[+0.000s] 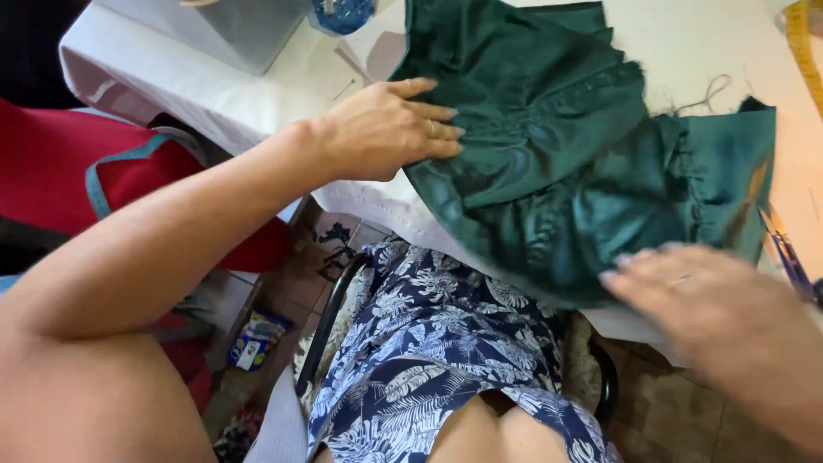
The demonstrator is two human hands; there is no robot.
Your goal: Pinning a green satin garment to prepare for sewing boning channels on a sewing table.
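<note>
A dark green satin garment (549,146) with gathered ruffles lies spread on a white-covered table (171,77), its lower edge hanging over the near side. My left hand (390,129) rests flat on the garment's left edge, fingers together, a ring on one finger. My right hand (711,313) is blurred at the lower right, fingers spread, touching the garment's hanging lower right edge. Neither hand visibly grips the cloth.
A grey box-like object (257,30) and a blue container (343,13) stand at the table's far side. A yellow measuring tape (804,51) lies at the right edge. A red bag (77,163) sits left. Blue-handled scissors (789,253) lie near my right hand.
</note>
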